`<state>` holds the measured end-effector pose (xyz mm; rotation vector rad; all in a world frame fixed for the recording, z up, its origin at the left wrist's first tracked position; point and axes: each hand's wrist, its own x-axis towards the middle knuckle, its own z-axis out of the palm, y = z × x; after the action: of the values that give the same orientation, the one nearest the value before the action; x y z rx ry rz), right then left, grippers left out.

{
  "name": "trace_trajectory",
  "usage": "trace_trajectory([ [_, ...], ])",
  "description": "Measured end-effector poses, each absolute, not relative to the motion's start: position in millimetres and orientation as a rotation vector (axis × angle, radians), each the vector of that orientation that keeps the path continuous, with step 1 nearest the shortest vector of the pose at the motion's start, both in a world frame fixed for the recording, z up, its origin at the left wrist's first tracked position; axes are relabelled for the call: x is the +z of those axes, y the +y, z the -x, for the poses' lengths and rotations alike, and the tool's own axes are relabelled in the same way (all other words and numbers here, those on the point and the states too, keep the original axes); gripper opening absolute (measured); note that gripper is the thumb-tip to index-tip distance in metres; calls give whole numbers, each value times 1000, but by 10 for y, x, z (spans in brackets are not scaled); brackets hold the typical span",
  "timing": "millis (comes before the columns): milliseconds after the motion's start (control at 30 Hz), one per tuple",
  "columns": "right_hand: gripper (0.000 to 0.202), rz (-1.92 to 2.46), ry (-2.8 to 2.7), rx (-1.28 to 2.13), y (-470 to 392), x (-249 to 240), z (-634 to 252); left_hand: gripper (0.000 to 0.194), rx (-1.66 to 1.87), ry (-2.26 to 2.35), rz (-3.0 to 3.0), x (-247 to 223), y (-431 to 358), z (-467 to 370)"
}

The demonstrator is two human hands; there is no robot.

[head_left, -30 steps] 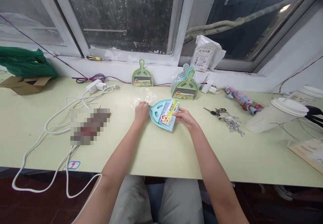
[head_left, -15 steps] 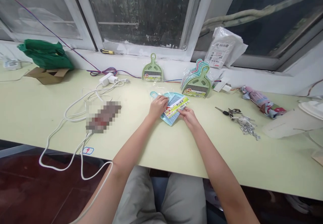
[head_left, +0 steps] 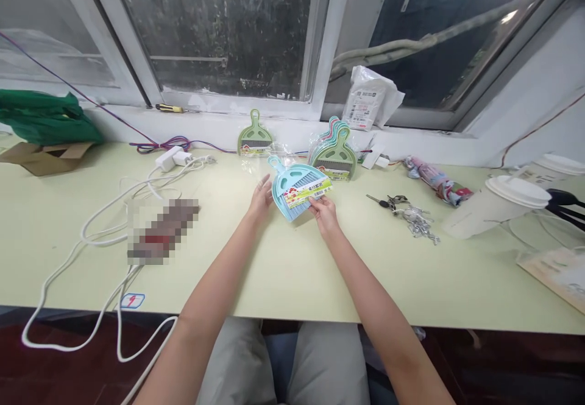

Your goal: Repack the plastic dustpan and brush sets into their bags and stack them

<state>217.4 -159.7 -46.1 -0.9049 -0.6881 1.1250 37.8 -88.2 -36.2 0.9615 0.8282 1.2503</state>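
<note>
1. The right hand (head_left: 322,211) pinches the blue dustpan (head_left: 278,195) by its lower right edge, around the middle of the desk (head_left: 297,271).
2. The left hand (head_left: 262,195), fingers loosely spread, is just beside it; contact's unclear.
3. Brush (head_left: 292,211) and label (head_left: 311,192) look done; clear plastic (head_left: 252,165) lies behind, its fit uncertain.
4. Along the back edge: one green dustpan (head_left: 255,135), one stack (head_left: 338,156); finished or waiting, can't tell.
</note>
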Motion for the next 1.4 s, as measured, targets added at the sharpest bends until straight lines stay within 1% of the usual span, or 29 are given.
trace_trajectory([
  [67, 32, 882, -634, 1085, -1584, -468, -2204, 56, 1302, 774, -994, -339, -888, -327],
  [167, 29, 891, -561, 1067, -1561, -478, -2259, 53, 1325, 766, -1066, -306, -885, -235],
  [333, 24, 973, -580, 1189, -1546, -459, -2299, 51, 1345, 824, -1140, -340, -843, -172],
  [467, 21, 1014, -699, 1322, -1567, -402, -2336, 51, 1444, 854, -1049, -388, -797, -134],
  [600, 20, 1053, -684, 1331, -1561, -389, -2415, 53, 1510, 816, -909, -409, -752, -44],
  [833, 26, 1038, -421, 1236, -1469, -470, -2482, 53, 1512, 809, -875, -412, -740, -14],
  [967, 25, 1030, -478, 1286, -1493, -443, -2440, 52, 1468, 811, -913, -432, -733, -58],
  [1200, 21, 1036, -571, 1342, -1578, -336, -2400, 62, 1386, 797, -979, -468, -722, -106],
  [1400, 22, 1121, -579, 1369, -1542, -363, -2564, 56, 1448, 772, -891, -430, -737, -52],
])
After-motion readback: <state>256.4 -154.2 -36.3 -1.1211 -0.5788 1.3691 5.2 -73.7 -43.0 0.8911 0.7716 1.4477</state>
